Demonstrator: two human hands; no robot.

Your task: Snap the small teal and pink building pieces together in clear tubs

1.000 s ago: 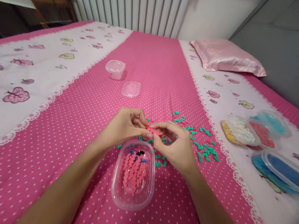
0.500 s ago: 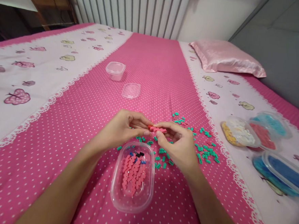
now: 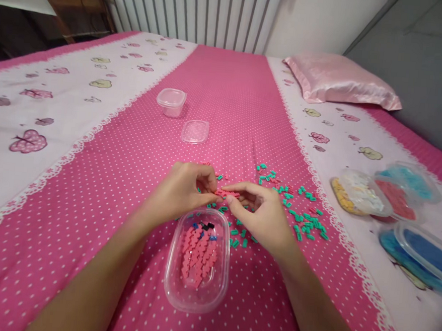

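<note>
Between my hands is a short chain of pinkish-red toy bricks (image 3: 229, 194), just beyond the clear plastic container. My right hand (image 3: 261, 211) pinches it between thumb and fingers. My left hand (image 3: 185, 190) has its thumb and fingertips closed at the chain's left end; which piece they grip is partly hidden. Below them, the clear plastic container (image 3: 170, 283) holds several joined pinkish-red strips (image 3: 197, 257), with a few black (image 3: 208, 226) and blue pieces at its far end. Loose green bricks (image 3: 309, 224) and some red ones lie scattered around and beyond my right hand.
A lidded clear tub (image 3: 171, 103) and a loose lid (image 3: 195, 132) lie farther up the pink dotted bedspread (image 3: 230, 85). At right are containers of yellow and white (image 3: 361, 193), red (image 3: 396, 198), light blue and dark blue pieces (image 3: 427, 253). A pink pillow (image 3: 342, 80) rests at the back right.
Both hands have shifted slightly left with the brick chain. My left fingers have curled in more at the chain's left end, where an orange-red piece showed before.
</note>
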